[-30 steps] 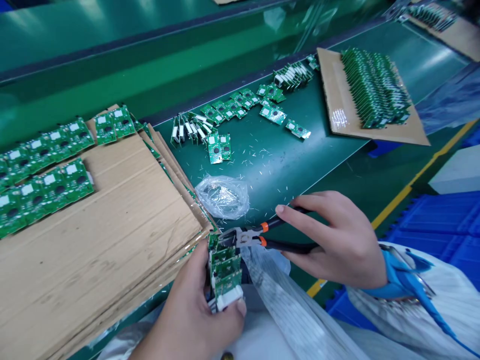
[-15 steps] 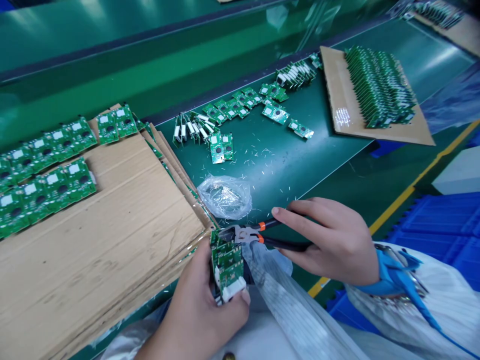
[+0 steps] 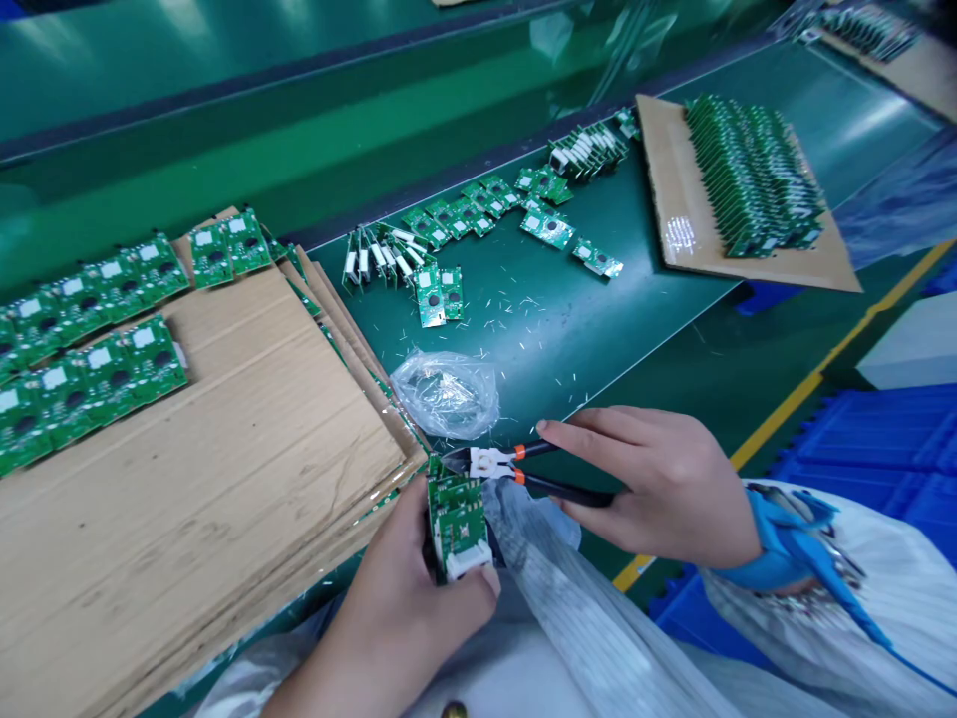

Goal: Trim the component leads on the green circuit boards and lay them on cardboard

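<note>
My left hand (image 3: 419, 598) grips a small stack of green circuit boards (image 3: 462, 524) with a white connector at the near end, thumb along that end. Black-handled side cutters (image 3: 489, 463) with orange bands are in my right hand (image 3: 658, 489), whose fingers wrap the handles. The dark jaws lie at the far edge of the held boards; whether they touch a lead, I cannot make out. Just beyond the jaws, a clear plastic bag (image 3: 447, 394) with thin wire clippings sits on the green bench (image 3: 538, 329). More clippings (image 3: 515, 309) are scattered behind it.
Cardboard sheets (image 3: 246, 449) are piled at the left, with rows of circuit boards (image 3: 97, 369) on top. More boards (image 3: 548, 225) lie along the bench's back edge. At the right, a tilted cardboard sheet (image 3: 677, 179) bears a dense stack of boards (image 3: 755, 175).
The board stack in my left hand has turned slightly, its front face now more upright. The cutters have shifted a little, staying by the boards' far edge.
</note>
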Action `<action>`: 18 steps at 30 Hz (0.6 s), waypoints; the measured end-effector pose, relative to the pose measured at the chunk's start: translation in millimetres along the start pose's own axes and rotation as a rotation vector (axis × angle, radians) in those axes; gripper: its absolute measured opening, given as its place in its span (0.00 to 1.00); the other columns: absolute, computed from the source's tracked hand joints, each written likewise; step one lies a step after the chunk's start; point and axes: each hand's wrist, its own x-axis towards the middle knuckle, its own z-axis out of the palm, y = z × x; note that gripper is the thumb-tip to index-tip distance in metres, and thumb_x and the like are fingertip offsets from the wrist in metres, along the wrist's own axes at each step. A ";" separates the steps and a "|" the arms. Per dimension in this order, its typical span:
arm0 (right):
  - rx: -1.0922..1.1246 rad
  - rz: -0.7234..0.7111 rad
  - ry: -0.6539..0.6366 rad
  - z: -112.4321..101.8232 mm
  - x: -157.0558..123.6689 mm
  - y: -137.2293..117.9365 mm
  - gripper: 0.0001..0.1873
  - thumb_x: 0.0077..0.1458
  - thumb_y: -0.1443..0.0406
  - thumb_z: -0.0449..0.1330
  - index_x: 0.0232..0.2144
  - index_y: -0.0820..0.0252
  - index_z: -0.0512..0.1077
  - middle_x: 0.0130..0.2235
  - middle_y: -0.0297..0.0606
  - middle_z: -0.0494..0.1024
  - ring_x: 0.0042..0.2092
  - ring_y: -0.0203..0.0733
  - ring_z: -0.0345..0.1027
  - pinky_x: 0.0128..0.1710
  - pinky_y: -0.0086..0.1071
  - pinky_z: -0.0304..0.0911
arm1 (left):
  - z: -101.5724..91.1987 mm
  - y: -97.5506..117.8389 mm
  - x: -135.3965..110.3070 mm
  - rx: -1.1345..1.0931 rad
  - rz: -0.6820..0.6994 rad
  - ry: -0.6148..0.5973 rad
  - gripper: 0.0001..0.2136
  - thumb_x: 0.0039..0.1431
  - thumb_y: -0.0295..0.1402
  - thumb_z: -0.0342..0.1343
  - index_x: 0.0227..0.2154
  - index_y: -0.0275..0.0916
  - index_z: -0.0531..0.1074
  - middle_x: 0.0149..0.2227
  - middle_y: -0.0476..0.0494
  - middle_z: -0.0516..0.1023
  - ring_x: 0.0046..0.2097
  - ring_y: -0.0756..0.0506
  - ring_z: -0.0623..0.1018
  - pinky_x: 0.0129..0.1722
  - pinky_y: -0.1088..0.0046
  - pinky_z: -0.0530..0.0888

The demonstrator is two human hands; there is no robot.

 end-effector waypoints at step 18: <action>0.007 -0.003 -0.079 -18.4 1.1 18.3 0.27 0.47 0.58 0.61 0.49 0.65 0.68 0.40 0.49 0.72 0.37 0.49 0.69 0.33 0.41 0.68 | -11.0 1.1 -6.4 0.007 -0.060 -0.026 0.22 0.40 0.26 0.58 0.43 0.41 0.66 0.32 0.52 0.72 0.35 0.49 0.72 0.33 0.79 0.68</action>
